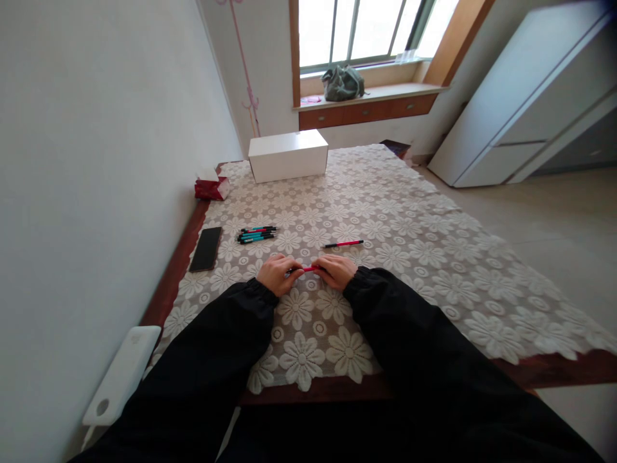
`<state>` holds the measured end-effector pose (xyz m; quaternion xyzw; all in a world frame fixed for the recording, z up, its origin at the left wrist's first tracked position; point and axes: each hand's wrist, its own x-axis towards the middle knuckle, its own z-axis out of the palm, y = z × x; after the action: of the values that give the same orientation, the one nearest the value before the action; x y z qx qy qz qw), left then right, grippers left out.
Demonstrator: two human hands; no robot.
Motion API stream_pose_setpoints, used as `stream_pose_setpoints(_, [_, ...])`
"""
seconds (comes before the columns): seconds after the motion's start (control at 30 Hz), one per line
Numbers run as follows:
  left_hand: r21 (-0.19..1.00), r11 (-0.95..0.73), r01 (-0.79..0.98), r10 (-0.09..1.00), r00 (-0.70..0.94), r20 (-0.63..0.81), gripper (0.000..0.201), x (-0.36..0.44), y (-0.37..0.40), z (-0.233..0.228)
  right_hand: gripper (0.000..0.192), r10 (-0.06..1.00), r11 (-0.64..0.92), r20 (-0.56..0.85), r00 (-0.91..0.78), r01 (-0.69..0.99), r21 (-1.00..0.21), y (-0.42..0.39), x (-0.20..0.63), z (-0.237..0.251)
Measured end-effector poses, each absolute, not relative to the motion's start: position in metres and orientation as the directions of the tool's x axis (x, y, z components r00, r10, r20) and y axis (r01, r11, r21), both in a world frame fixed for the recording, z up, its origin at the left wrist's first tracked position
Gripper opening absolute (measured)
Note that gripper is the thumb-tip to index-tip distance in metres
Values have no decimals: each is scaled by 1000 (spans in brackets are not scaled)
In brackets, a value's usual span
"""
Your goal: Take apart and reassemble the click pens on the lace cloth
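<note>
a slim red-and-black pen (309, 269) was held crosswise over the dark-brown wooden desk (313, 391), pinched at one end by the left hand (279, 273) and at the other by the right hand (336, 270). beyond the right hand, a second pen (344, 244), red with black ends, was laid on the white floral lace cloth (409, 206); farther left, blue, black and red pens (257, 235) were clustered near a black rectangular phone (205, 249).

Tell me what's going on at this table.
A person's left hand and right hand grip a red pen between them, above a floral lace tablecloth. Just beyond lies a red-and-black pen. Farther left, a cluster of mostly blue-and-black pens lies beside a dark smartphone.
</note>
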<state>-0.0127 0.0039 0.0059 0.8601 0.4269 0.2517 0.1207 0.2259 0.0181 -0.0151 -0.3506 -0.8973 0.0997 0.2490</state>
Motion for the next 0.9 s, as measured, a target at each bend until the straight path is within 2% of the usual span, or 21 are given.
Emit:
stream_pose_setpoints(0.27, [409, -606, 682, 795, 509, 329, 22, -13, 4, 6, 21, 660, 751, 360, -660, 567, -339, 19, 227, -12])
stream_pose_setpoints(0.37, [392, -594, 703, 804, 504, 315, 30, -13, 5, 7, 21, 664, 748, 364, -653, 573, -337, 19, 227, -13])
stream_pose_setpoints(0.5, [428, -611, 666, 792, 514, 329, 27, -13, 5, 5, 20, 674, 739, 385, -631, 591, -324, 18, 226, -15])
stream_pose_setpoints(0.9, [419, -601, 681, 800, 514, 311, 21, -12, 4, 6, 23, 657, 754, 371, -656, 576, -317, 18, 226, -13])
